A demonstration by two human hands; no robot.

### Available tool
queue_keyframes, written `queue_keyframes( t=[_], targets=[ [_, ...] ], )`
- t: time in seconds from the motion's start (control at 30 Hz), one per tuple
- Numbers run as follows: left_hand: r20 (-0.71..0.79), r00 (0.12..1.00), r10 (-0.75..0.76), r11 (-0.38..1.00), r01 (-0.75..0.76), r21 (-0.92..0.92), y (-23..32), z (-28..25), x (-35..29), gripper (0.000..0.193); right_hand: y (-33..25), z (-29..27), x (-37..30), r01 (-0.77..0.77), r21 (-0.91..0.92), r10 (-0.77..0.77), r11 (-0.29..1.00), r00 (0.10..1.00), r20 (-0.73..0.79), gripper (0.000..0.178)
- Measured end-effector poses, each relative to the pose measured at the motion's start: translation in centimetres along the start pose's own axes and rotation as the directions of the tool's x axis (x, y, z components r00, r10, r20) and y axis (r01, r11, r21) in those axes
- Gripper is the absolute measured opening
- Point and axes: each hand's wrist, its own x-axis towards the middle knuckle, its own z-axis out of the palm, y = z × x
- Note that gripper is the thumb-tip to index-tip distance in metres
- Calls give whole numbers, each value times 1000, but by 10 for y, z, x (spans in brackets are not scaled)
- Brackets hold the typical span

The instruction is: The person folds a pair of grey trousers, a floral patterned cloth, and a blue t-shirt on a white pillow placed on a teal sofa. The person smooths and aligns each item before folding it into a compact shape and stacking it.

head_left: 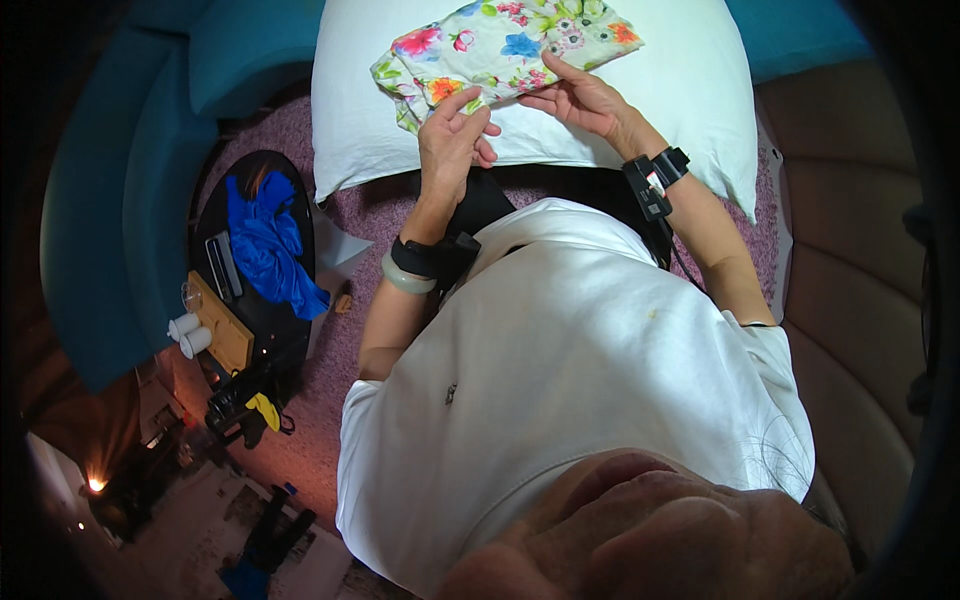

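A piece of white cloth with a colourful flower print, folded into a long strip, lies on a white-covered surface that looks like a large cushion or pillow. At the cloth's near left edge is my left hand, its fingers apart and loosely bent, with fingertips touching the fabric. My right hand holds the near edge further right, thumb on top and the other fingers low along the edge. Dark bands with small devices circle both wrists, and a pale bangle sits on my left one.
To the left, a dark oval table bears a crumpled blue cloth, a wooden tray and white cups. A teal sofa curves along the left. Brown padded seating stands on the right, over purple carpet.
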Motion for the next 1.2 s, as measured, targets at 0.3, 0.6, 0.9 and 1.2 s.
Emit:
queue_keyframes(
  t=[0.3, 0.6, 0.9, 1.2],
  targets=[
    [-4, 955, 296, 658, -201, 725, 0, 2, 8, 38, 0, -6, 4, -12, -6, 12, 1000, 999, 30, 42],
    [121, 852, 509, 305, -310, 901, 1, 2, 7, 22, -1, -2, 1, -14, 28, 13, 1000, 999, 30, 41],
    [-86, 821, 564, 339, -136, 931, -1, -33, 28, 25, -18, -13, -7, 294, 245, -253, 924, 949, -188, 55],
    [-209, 781, 589, 512, -159, 844, 12, -37, 32, 103, -124, -17, 0, 139, -918, -533, 373, 842, -89, 53]
  ],
)
